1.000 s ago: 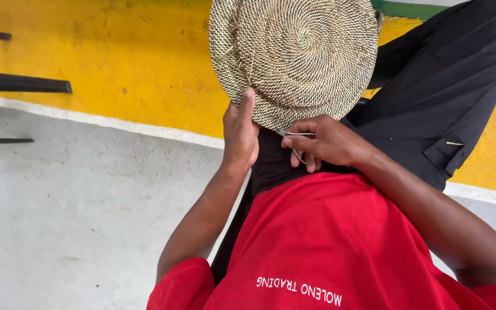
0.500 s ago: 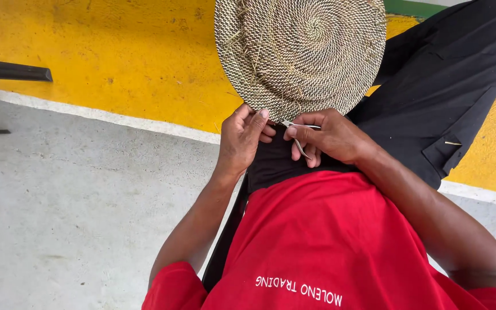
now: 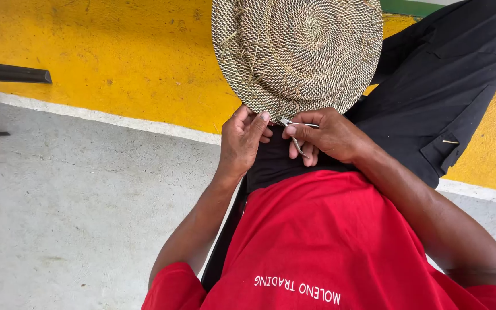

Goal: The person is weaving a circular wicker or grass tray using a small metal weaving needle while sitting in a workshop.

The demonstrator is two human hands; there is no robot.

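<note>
Head view, looking down over a red shirt (image 3: 317, 241) to the lap. Left hand (image 3: 242, 140) pinches the near rim of a round coiled woven basket base (image 3: 297, 54), fingers curled closed on the edge. Right hand (image 3: 328, 135) grips a small metal tool (image 3: 297, 132), its tip at that same rim. Disc looks largely woven, tight coils across; loose straw ends stick out on its face, so trimming or finishing at the edge seems left. It rests on black trousers (image 3: 443, 86). Beyond: grey concrete floor (image 3: 76, 206), a white line, then a yellow painted band (image 3: 104, 51); dark bar (image 3: 10, 73) at left.
</note>
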